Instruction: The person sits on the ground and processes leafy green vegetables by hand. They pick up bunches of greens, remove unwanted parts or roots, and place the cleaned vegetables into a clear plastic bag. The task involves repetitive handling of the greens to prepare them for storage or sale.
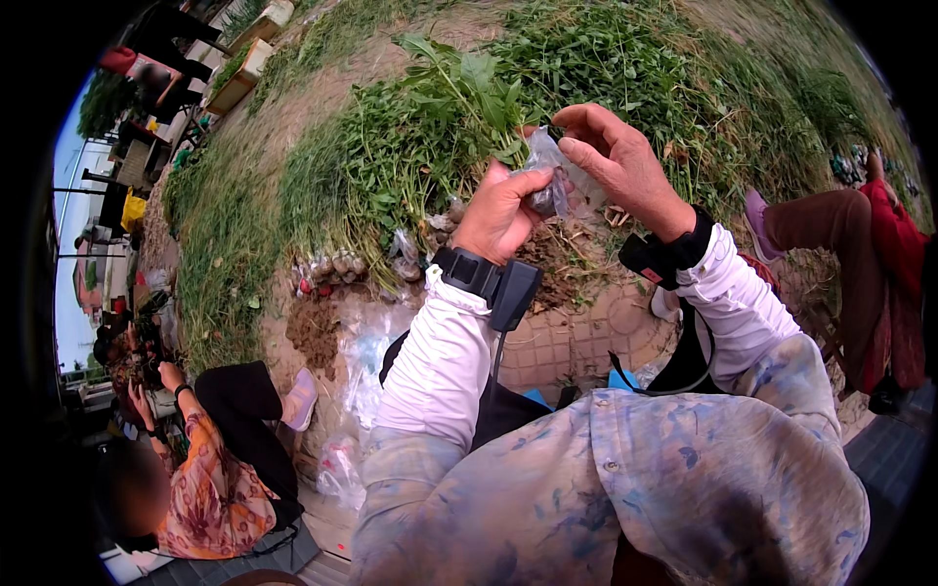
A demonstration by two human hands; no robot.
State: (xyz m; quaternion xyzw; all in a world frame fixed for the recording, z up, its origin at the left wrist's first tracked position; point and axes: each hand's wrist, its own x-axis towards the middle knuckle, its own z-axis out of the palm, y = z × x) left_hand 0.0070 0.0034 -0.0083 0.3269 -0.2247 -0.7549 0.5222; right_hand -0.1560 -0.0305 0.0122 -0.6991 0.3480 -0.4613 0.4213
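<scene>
My left hand (506, 209) is closed around the root end of a leafy green plant (476, 91), which is wrapped in a thin clear plastic bag (544, 155). A dark root ball shows through the plastic. The plant's stems lean up and away from me over a bed of other greens. Beside the bag, my right hand (623, 161) has its thumb and fingers apart and curved, with the thumb close to the plastic. Nothing shows clearly between those fingers. Below the left hand, several bagged root balls (404, 256) lie at the near edge of the greens.
Loose soil (553, 271) covers part of the paving (542, 344) before me. Clear plastic bags (374, 351) lie left of my left sleeve. A person in a patterned top (212, 483) sits at left, another in red (894, 278) at right. Planter boxes (240, 77) stand far left.
</scene>
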